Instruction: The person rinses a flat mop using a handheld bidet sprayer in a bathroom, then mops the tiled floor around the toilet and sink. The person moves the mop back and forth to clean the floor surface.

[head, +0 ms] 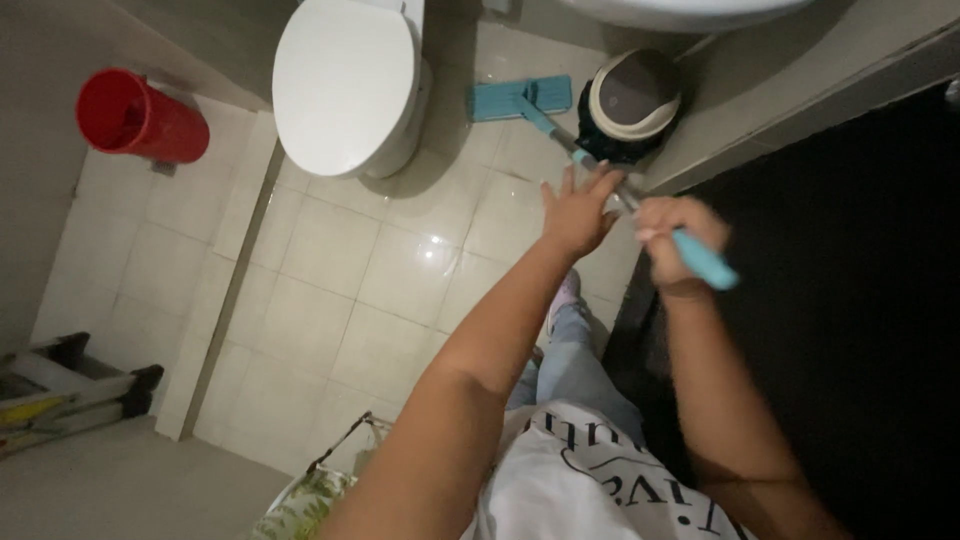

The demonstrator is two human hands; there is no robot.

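Mop handle (640, 215), teal and metal, clamped near its top in the right hand (672, 232), fingers together around the grip. Left hand (578, 212) just beside the shaft, fingers (600, 185) apart, touching or nearly so. Long axis running away, up-left, to the flat mop head (505, 100) on the tiled floor (330, 300), between toilet (345, 85) and bin (632, 100).

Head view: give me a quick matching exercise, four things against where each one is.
Things:
1. mop head
2. bucket
3. toilet
4. right hand

Places:
A. closed lid, top centre
B. on the mop's teal handle
C. red, far left by the wall
D. flat on the tiles beside the lidded bin

Pairs: 1-D, 2-C, 3-A, 4-B
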